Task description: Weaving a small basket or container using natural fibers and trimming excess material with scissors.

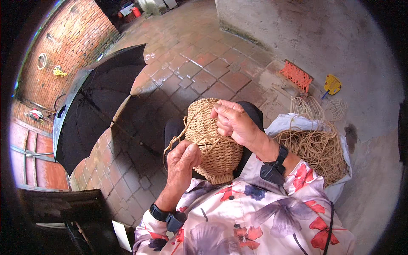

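Floral-print shirt (pixel 221 221) at 6 o'clock, black wristbands at both cuffs. Tan woven cord basket (pixel 219 159) in the lap, mid-view, dark gap across its middle; inside can't be made out. Left hand (pixel 182 160) at basket's 8 o'clock: fingers curled, thumb on index, loose cord loop (pixel 174 140) just beside; can't tell if it grips the cord. Right hand (pixel 239 123) at basket's 2: half-curled, thumb and index nearly together at the weave; hold unclear. White sack (pixel 293 122) between 3 and 4, open, packed with tangled tan cord (pixel 316 146). Open black umbrella (pixel 100 102) on the paving, between 9 and 10. Orange woven piece (pixel 296 76) at 2, beside yellow hand fan (pixel 332 84), markings too small to read. Brick wall (pixel 78 32) at 10, white cord coil (pixel 42 61) hung there. Red container (pixel 136 12) far off, 11.
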Available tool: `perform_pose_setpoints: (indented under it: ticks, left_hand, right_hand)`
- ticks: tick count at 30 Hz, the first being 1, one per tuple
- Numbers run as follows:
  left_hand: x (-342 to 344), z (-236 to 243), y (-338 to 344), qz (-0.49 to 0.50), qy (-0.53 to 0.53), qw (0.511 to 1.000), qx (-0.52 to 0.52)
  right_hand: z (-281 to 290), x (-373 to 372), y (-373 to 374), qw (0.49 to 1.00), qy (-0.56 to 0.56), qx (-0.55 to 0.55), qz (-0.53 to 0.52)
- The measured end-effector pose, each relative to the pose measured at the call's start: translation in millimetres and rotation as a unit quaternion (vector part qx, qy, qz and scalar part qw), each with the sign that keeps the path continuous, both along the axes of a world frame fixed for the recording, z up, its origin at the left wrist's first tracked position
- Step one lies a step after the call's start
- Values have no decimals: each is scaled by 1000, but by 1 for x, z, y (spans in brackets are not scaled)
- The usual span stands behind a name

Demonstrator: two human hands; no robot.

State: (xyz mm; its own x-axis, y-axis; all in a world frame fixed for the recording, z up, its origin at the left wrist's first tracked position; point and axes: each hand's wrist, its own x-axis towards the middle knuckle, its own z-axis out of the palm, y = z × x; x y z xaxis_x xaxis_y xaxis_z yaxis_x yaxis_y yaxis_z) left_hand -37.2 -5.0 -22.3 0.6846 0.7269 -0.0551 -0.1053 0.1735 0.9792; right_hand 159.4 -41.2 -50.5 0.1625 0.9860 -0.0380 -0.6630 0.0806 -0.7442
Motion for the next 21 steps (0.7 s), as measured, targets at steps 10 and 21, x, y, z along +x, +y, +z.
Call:
perform_pose_setpoints:
  ticks: [10,21]
  left_hand:
    - [-6,-15,0,25,10,999,17]
    - [-51,-24,14,74,183,966,166]
  right_hand:
    - [-9,9,-3,999,36,-28,20]
    - [-28,63,11,889,-398,-40,-223]
